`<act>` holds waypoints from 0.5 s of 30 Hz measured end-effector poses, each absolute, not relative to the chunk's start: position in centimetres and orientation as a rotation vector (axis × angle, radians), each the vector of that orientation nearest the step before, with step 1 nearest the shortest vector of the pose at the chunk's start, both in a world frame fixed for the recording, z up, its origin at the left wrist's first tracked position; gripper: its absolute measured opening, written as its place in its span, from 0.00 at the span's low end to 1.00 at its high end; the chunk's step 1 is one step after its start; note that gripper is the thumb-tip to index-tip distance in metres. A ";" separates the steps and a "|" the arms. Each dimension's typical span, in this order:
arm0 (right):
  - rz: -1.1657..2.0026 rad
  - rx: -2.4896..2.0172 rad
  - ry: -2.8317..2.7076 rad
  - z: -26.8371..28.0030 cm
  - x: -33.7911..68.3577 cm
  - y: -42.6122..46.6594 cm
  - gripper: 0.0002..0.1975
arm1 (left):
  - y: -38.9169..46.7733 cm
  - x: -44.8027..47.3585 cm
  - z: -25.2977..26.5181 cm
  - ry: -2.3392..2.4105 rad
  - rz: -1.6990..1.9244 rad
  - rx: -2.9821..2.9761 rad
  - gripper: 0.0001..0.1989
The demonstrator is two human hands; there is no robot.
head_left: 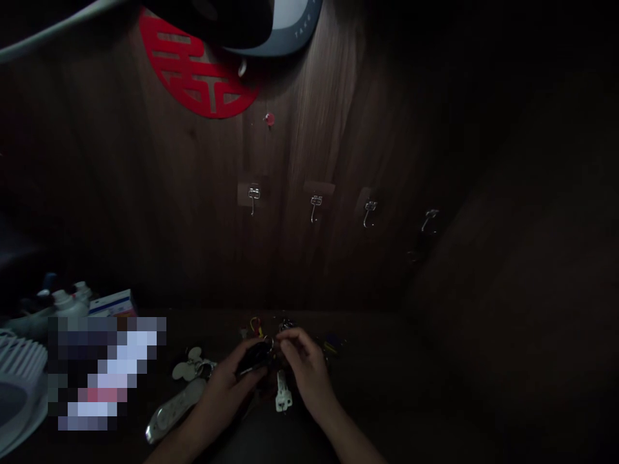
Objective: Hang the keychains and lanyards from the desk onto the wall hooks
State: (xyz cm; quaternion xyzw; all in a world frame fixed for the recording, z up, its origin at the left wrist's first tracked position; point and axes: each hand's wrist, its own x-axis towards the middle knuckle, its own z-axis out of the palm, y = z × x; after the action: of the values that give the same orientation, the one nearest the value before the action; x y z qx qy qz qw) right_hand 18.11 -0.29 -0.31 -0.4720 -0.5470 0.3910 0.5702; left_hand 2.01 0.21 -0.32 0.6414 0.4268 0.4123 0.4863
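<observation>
My left hand [225, 383] is wrapped round a black key fob [254, 356], low in the middle of the head view. From the fob's far end sticks out a thin metal key ring [269, 343]. At the ring's right side, my right hand [307, 370] is closed in a pinch; the dim light hides exactly how the fingertips grip it. A silver key [283, 392] shows between the hands, below the right fingers. Left of my left hand lie round pale tags [186, 367] on a ring and a long silver-grey object [174, 409].
Several metal hooks [316, 203] are stuck on the wooden back panel. A red paper cutout [206, 84] and a cap [285, 42] hang above. White bottles [68, 303] and a box [113, 304] stand at left. Small colourful items [255, 327] lie behind my hands.
</observation>
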 end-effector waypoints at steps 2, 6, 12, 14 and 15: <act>0.846 -1.076 -1.382 -0.2 18.4 -0.4 0.10 | 0.1 2.0 -0.3 1.024 0.971 1.555 0.15; 0.731 -0.940 -1.555 0.3 18.8 -0.6 0.07 | -0.2 2.0 -0.8 0.963 0.782 1.511 0.21; 0.775 -0.904 -1.547 0.7 18.8 -1.1 0.03 | -0.5 2.0 -2.1 0.979 0.704 1.530 0.27; 0.759 -0.951 -1.519 0.9 19.2 -1.2 0.02 | -0.3 1.8 -2.4 1.006 0.743 1.541 0.27; 0.749 -0.986 -1.498 1.1 19.6 -1.3 0.03 | -0.2 1.7 -2.4 1.006 0.788 1.543 0.27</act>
State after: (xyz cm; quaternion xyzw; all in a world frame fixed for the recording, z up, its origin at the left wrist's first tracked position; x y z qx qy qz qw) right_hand 19.56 -1.26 1.07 -0.4189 -0.6367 0.3182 0.5638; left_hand 1.70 -0.17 -2.42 0.6488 0.4230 0.3314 0.5388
